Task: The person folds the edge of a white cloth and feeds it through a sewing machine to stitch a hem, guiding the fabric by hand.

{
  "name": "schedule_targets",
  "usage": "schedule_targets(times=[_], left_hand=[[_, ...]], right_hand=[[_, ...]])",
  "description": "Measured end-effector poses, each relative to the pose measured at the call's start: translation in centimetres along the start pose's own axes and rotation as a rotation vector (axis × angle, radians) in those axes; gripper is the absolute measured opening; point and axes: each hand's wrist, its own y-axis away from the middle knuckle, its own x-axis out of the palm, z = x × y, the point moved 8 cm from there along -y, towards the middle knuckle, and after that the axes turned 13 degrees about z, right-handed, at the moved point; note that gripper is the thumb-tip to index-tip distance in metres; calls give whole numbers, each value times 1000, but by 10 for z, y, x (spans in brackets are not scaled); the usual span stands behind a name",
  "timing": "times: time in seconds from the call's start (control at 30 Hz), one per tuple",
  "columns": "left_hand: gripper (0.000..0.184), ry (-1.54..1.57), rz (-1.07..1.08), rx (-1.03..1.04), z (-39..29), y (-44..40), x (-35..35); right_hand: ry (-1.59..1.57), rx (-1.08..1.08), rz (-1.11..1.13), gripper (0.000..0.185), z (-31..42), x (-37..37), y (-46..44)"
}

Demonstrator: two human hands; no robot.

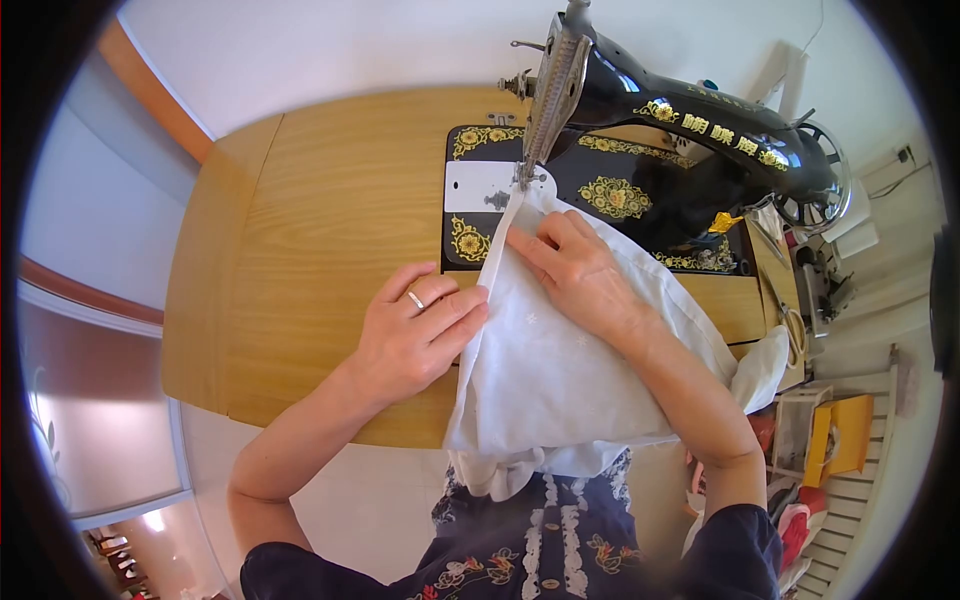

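Left hand [412, 338]: fingertips at edge of cloth [560, 375], pinch uncertain. Right hand [590, 280]: fingers bent on cloth, hold unclear. Cloth: tip at presser foot [524, 180]. Step: apparently edge-feeding; next move calls for straight, even guidance.

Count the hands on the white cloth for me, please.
2: the left hand at the left edge of the white cloth, and the right hand on top, nearer the sewing machine. No others show.
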Motion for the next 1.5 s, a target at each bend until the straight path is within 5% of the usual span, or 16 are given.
schedule_targets(times=[0.17,0.47,1.5], left_hand=[[14,49,43,-4,1,-1,4],[13,168,233,30,6,1,19],[15,169,215,49,10,4,19]], right_hand=[[173,-39,97,27,11,1,-2],[-99,-317,46,14,18,-13,8],[-13,-56,130,30,-5,-9,7]])
